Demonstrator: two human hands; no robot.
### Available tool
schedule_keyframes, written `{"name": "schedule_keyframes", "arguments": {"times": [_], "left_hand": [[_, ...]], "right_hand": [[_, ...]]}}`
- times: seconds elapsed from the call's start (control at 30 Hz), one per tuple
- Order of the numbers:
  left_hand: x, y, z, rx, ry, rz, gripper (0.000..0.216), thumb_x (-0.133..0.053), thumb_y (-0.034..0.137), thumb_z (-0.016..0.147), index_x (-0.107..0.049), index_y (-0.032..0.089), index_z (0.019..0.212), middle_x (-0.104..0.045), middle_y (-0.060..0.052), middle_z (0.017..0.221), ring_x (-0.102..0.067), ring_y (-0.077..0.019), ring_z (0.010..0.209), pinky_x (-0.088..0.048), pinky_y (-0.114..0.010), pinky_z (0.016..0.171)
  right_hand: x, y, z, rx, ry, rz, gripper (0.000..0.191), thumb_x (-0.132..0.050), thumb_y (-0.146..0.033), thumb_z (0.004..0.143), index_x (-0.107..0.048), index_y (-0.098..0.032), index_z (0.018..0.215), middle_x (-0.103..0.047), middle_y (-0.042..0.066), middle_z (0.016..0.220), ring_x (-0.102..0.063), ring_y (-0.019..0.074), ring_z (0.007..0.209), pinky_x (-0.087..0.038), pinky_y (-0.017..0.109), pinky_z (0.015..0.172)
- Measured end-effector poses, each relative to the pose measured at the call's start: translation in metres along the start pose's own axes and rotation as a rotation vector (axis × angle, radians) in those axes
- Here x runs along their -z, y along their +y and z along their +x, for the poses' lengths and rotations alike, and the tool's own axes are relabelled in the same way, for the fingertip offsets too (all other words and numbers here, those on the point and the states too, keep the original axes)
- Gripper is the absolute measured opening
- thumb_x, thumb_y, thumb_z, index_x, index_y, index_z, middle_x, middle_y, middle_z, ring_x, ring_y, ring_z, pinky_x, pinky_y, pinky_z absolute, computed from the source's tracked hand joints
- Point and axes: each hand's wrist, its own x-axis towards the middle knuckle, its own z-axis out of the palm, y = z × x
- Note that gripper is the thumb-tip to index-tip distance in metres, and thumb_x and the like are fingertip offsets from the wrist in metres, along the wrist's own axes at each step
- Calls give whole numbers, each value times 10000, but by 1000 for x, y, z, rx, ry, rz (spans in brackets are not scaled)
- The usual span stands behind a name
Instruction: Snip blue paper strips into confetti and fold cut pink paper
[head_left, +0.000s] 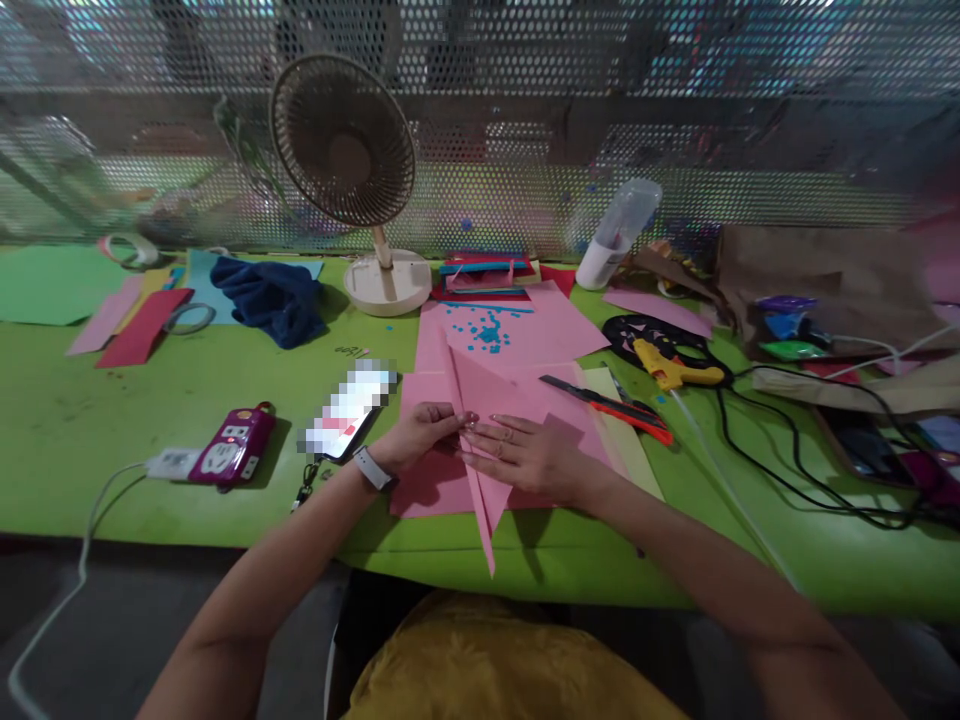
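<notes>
A sheet of pink paper (487, 500), with a narrow fold along its left edge, lies slantwise in front of me, its lower tip near the table edge. My left hand (424, 433) is closed in a pinch on that folded edge, thumb and forefinger together. Flat on the same paper rests my right hand (536, 458), fingers stretched out toward the left fingertips. Beneath is another pink sheet (420, 490). To the right of my hands lies a black and orange cutting tool (634, 412), partly over a pale yellow sheet (636, 468).
Left are a phone (351, 412) and a purple power adapter (232, 447) with a white cable. Behind stand a fan (386, 285), blue paper bits (487, 330) on pink paper, and a bottle (619, 235). A yellow glue gun (675, 368) and black cables lie right.
</notes>
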Motion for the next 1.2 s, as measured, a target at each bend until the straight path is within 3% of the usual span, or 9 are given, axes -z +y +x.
{"name": "schedule_keyframes", "arguments": {"times": [0.27, 0.67, 0.97, 1.2], "left_hand": [[-7, -3, 0, -117, -6, 153, 443, -751, 530, 653, -591, 117, 663, -613, -2, 597, -563, -95, 557, -472, -231, 577], [-9, 1, -4, -107, 46, 6, 381, -743, 429, 718, -496, 145, 658, -472, 65, 533, -448, -42, 466, -372, -170, 480], [-11, 1, -5, -102, 46, -32, 378, -762, 424, 696, -514, 140, 687, -535, 51, 577, -517, -58, 511, -428, -189, 530], [-8, -7, -2, -127, -42, 9, 373, -809, 376, 653, -566, 123, 781, -644, 5, 659, -592, -88, 565, -500, -224, 585]], "right_hand": [[4, -2, -1, 27, 145, -21, 313, -396, -72, 936, -635, -105, 1135, -665, 109, 1193, -609, 194, 1132, -518, 366, 955], [-2, -6, 1, 62, 86, 53, 290, -439, -177, 956, -622, -113, 1172, -611, 119, 1275, -526, 228, 1234, -468, 413, 1013], [-1, -5, 1, 55, 173, 68, 291, -430, -100, 937, -637, -95, 1142, -659, 125, 1198, -561, 204, 1196, -491, 386, 996], [3, -6, 1, 46, 241, 57, 266, -441, -79, 930, -653, -112, 1086, -690, 90, 1148, -648, 163, 1064, -530, 341, 947]]}}
